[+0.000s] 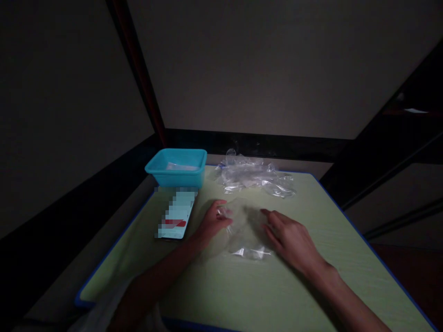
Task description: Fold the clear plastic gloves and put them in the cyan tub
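A thin, clear piece of plastic film lies on the pale green table in front of me, shiny and creased along its near edge. I cannot make out whether it is a bag or a glove. My left hand is closed on its left side, with some of the film bunched between thumb and fingers. At the film's right edge is my right hand, slightly blurred, palm down, with its thumb and index finger apart. Nothing shows in its grasp, and whether its fingertips touch the film is unclear.
Behind the hands is a crumpled heap of clear plastic pieces. A turquoise basin with something whitish inside stands at the back left. Nearer, a phone with a lit screen lies on the table, which has a blue edge.
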